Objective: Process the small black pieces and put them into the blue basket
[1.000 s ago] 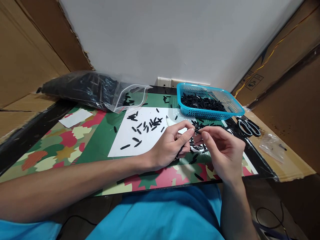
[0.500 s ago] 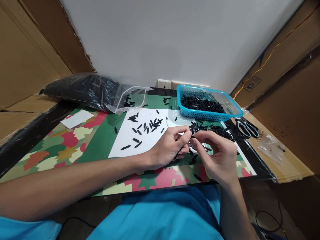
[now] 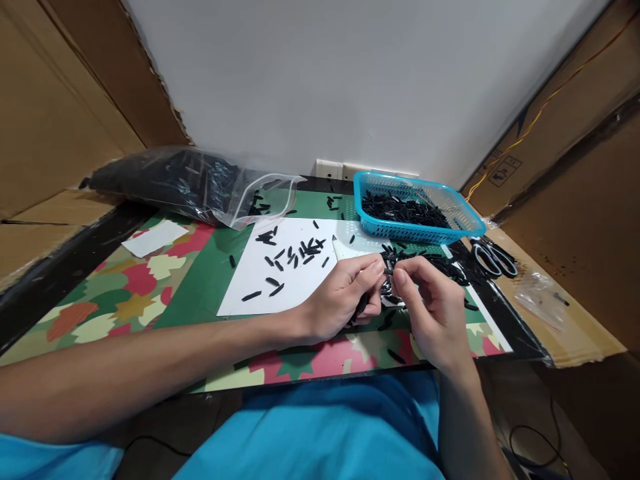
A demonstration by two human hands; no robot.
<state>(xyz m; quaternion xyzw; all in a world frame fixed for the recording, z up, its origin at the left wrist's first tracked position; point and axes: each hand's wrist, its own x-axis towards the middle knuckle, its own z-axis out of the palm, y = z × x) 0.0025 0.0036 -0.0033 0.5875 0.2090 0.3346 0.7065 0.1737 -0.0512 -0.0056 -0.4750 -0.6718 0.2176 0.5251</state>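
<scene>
The left hand [image 3: 350, 293] is curled, pinching a small black piece [image 3: 389, 271] between thumb and forefinger, with dark pieces [image 3: 361, 306] also tucked under its folded fingers. The right hand [image 3: 434, 307] has its thumb and forefinger close together at the piece's other end; whether they grip it I cannot tell. A loose pile [image 3: 440, 265] lies just beyond the hands, in front of a blue basket [image 3: 420, 233] holding similar pieces, while others are scattered on a white sheet [image 3: 253, 267] to the left

Bright blue top [image 3: 310, 433] and sleeve [image 3: 55, 459], bare hands [image 3: 345, 293]
</scene>
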